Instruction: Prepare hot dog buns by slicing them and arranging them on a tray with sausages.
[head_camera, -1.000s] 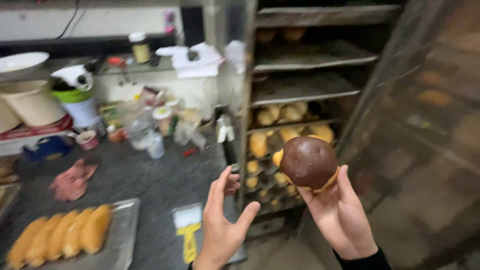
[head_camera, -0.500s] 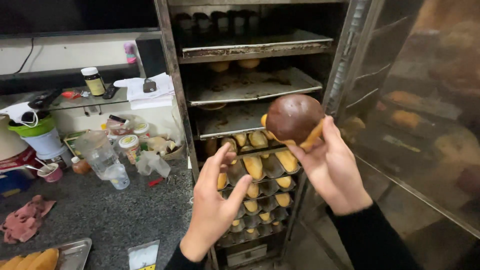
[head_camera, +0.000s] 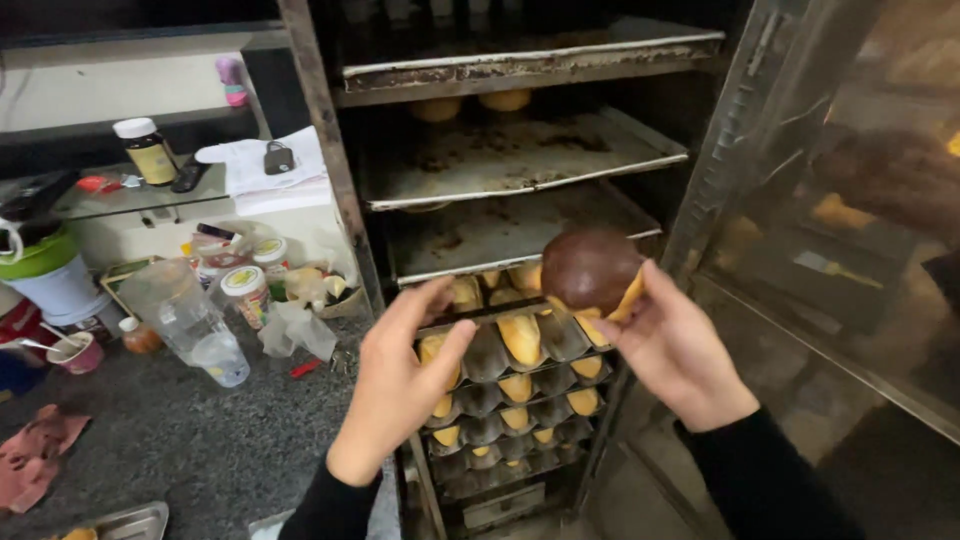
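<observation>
Right hand: the right hand (head_camera: 672, 352), right of centre in the frame, holds a round bun (head_camera: 590, 268) with a dark, chocolate-brown top; thumb and fingers are closed around its lower edge.
Bun position: centre of the frame, raised in front of the open rack oven (head_camera: 520, 250), just above the moulded tray (head_camera: 505, 385).
Left hand: the left hand (head_camera: 400, 385), centre-left and lower, is spread open and holds nothing; its fingertips reach toward the front edge of the moulded tray.
Moulded tray: a dark metal sheet with rows of cups, many filled with small golden pastries (head_camera: 521, 338).
Upper shelves: two flat, stained baking sheets (head_camera: 520, 160) sit above it, mostly bare.
Handling: the bun looks light and soft, with a glossy coating that would probably mark or smear under pressure. The pale underside and rim seem the safest place to grip, with a gentle squeeze only.
Counter: at the left of the frame, a dark speckled counter (head_camera: 170, 430) carries a clear plastic bottle (head_camera: 195, 320), jars and a green-rimmed bucket (head_camera: 50, 275).
</observation>
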